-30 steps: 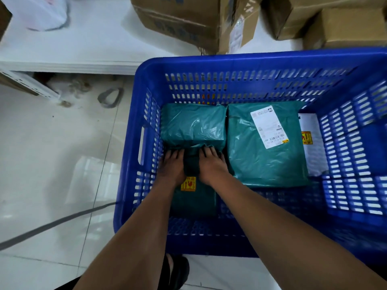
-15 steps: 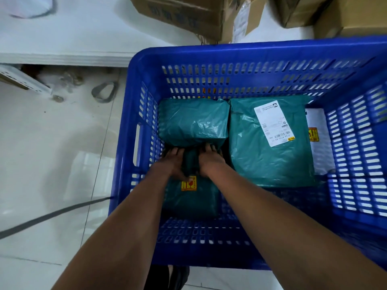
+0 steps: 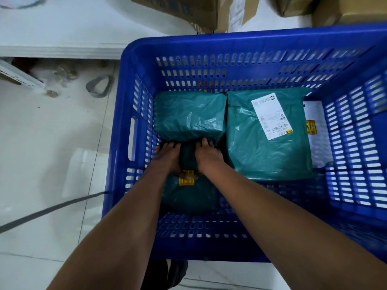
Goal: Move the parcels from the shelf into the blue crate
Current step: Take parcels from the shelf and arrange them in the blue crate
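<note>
Inside the blue crate (image 3: 247,49), near its left wall, both my hands are down on a dark green parcel (image 3: 188,195) that lies on the crate floor. My left hand (image 3: 167,156) rests on its left part and my right hand (image 3: 209,158) on its right part. My fingers point to the far side and their tips curl down over the parcel's far edge, so I am gripping it with both hands. A yellow sticker (image 3: 186,178) shows on the parcel between my wrists.

Just past my fingertips sits a lighter green parcel (image 3: 189,115), touching them. To the right of it lies a big green parcel (image 3: 266,153) with a white label (image 3: 271,116). A white parcel (image 3: 319,143) peeks out from under its right side, by the right wall.

Behind the crate, on the white shelf (image 3: 62,32), stand brown cardboard boxes (image 3: 188,9).
</note>
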Demonstrator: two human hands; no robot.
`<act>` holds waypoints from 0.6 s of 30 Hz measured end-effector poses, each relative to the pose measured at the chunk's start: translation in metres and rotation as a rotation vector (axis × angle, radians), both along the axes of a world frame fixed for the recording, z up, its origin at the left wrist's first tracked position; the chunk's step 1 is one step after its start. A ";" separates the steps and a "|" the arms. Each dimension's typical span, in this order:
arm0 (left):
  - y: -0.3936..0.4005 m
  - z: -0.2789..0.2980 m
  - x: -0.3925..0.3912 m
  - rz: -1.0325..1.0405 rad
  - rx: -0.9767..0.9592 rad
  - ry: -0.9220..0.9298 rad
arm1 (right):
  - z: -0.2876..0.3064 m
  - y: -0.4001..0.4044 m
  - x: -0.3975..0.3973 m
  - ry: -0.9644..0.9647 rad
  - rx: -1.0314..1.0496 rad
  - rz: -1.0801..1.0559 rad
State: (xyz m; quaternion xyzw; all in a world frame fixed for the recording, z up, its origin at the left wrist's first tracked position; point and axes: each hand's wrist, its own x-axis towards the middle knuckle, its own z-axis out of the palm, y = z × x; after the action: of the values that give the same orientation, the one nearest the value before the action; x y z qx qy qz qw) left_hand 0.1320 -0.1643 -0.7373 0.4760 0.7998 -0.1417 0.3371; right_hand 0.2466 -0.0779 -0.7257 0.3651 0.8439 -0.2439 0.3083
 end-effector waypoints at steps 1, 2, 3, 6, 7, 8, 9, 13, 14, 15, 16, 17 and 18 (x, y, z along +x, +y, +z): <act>0.001 -0.001 -0.001 0.013 -0.011 -0.015 | -0.001 0.001 -0.001 -0.001 -0.005 0.002; 0.000 -0.003 -0.001 0.024 -0.019 -0.027 | -0.003 0.002 -0.001 -0.004 -0.009 0.002; 0.000 -0.006 -0.002 0.028 -0.021 -0.032 | -0.004 0.003 -0.001 -0.009 -0.010 0.001; -0.002 -0.008 -0.002 0.022 -0.024 -0.024 | -0.006 0.005 -0.006 -0.038 -0.022 0.015; -0.002 -0.008 -0.002 0.018 -0.022 -0.022 | -0.005 0.006 -0.007 -0.035 -0.030 0.000; -0.003 -0.005 0.000 0.010 -0.017 -0.013 | -0.003 0.006 -0.008 -0.019 -0.041 -0.026; -0.003 -0.003 0.002 0.005 -0.014 0.001 | -0.002 0.006 -0.008 -0.005 -0.053 -0.050; 0.001 0.015 0.016 -0.028 -0.010 0.075 | 0.016 0.006 -0.002 0.016 -0.071 -0.056; 0.003 0.020 0.017 -0.030 -0.006 0.075 | 0.022 0.008 0.000 0.026 -0.067 -0.052; 0.006 0.027 0.018 -0.019 -0.010 0.060 | 0.030 0.008 0.002 0.035 -0.070 -0.067; 0.011 0.039 0.019 0.004 -0.004 0.031 | 0.041 0.012 0.004 0.058 -0.065 -0.091; 0.014 0.050 0.018 0.037 -0.007 -0.005 | 0.051 0.015 0.005 0.069 -0.070 -0.117; 0.018 0.065 0.017 0.054 -0.009 -0.025 | 0.063 0.020 0.008 0.082 -0.073 -0.127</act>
State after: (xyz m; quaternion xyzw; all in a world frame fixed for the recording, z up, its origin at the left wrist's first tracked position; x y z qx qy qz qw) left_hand 0.1492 -0.1464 -0.6724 0.4544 0.8075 -0.1299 0.3530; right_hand 0.2545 -0.0578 -0.6622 0.3960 0.8216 -0.3084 0.2703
